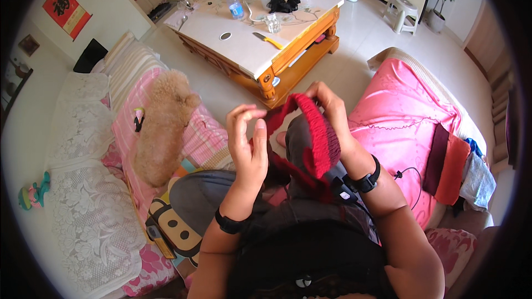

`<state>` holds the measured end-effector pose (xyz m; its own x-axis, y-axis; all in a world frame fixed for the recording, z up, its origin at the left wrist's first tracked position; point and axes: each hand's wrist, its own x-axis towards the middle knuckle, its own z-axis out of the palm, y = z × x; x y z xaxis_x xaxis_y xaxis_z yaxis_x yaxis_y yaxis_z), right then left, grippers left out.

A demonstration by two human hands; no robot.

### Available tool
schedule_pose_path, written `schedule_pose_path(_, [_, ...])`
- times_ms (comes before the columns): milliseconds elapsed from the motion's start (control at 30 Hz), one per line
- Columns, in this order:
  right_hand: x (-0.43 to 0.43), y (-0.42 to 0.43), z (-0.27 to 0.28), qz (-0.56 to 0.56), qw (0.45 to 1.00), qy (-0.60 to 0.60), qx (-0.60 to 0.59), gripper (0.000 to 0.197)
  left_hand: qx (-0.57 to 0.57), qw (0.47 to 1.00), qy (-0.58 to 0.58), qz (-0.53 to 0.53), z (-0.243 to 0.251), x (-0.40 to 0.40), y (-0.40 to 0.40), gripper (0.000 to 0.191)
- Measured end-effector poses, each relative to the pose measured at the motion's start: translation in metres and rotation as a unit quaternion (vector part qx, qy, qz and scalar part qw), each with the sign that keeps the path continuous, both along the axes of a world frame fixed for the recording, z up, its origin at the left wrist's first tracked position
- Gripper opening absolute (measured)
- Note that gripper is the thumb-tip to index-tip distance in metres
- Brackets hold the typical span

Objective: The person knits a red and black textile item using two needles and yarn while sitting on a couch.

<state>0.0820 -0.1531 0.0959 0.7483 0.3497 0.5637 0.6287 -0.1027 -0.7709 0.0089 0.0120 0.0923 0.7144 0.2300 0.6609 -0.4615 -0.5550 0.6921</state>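
Note:
A knitted piece in bright red and dark maroon [316,141] hangs in a loop above my lap. My right hand [328,104] grips its upper edge between thumb and fingers. On the other side of the loop is my left hand [249,133], raised with its thumb up and fingers curved; the fingertips are near the darker part of the knit, and whether they pinch it cannot be told. The lower part of the piece drops into shadow between my forearms.
A curly-haired dog [164,128] lies on the pink couch cover at left. Ahead, a low table [208,43] bears a yellow-handled knife [268,40], a glass [273,23] and a plastic bottle [235,6]. Folded knitted cloths [447,166] lie on the pink-covered seat at right.

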Motion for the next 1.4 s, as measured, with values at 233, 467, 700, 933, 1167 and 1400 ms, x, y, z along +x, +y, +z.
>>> schedule_pose_path(233, [0.01, 0.027, 0.002, -0.012, 0.983, 0.074, 0.171, 0.009, -0.237, 0.855, 0.297, -0.353, -0.029, 0.002, -0.019, 0.042])
schedule_pose_path(467, [0.034, 0.007, -0.004, -0.039, 0.945, 0.153, 0.286, 0.015, -0.257, 0.777, 0.414, -0.398, -0.034, -0.013, -0.02, 0.038])
schedule_pose_path(700, [0.04, -0.024, -0.01, -0.077, 0.943, 0.183, 0.266, 0.017, -0.094, 0.891, 0.307, -0.321, -0.072, -0.036, -0.009, 0.032])
schedule_pose_path(933, [0.025, -0.051, -0.022, -0.089, 0.938, 0.179, 0.284, 0.012, 0.177, 0.946, 0.2, -0.184, -0.093, -0.043, 0.022, 0.03])
schedule_pose_path(1167, [0.006, -0.073, -0.05, -0.089, 0.962, 0.132, 0.223, 0.007, 0.241, 0.944, 0.193, -0.119, -0.098, -0.047, 0.042, 0.026])
schedule_pose_path(1400, [-0.022, -0.066, -0.069, -0.052, 0.954, 0.213, 0.202, 0.008, 0.274, 0.943, 0.188, -0.029, -0.105, -0.045, 0.064, 0.02])
